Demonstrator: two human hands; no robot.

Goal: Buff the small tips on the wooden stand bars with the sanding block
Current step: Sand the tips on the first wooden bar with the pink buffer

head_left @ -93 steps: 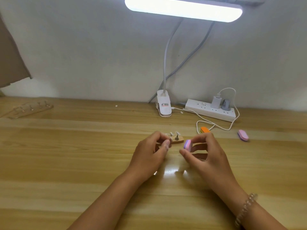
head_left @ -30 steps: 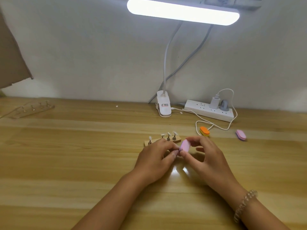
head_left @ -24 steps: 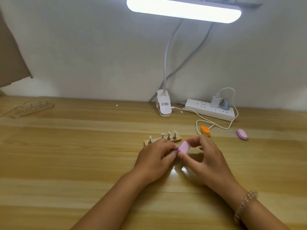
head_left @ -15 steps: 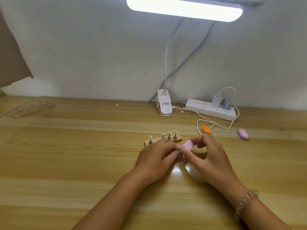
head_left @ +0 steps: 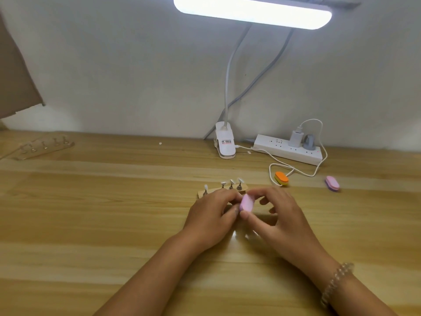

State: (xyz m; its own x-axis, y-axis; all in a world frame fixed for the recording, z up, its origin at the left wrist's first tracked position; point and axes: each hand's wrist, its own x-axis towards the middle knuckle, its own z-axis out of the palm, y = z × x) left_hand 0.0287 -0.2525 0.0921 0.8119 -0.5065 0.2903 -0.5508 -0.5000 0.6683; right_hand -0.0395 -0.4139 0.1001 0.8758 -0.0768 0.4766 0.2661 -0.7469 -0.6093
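Beside stand (head_left: 242, 191), right fingers (head_left: 249, 219) pinching sanding block (head_left: 246, 202) (pink), left fingers (head_left: 225, 197) curled, hold unclear

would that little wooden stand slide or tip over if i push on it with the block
Likely slides: the wooden stand is a small thin bar lying on a glossy table. Tipping seems less likely, since it lies low and flat, though pushes on its upright tips add leverage. Probably light, so brace it.
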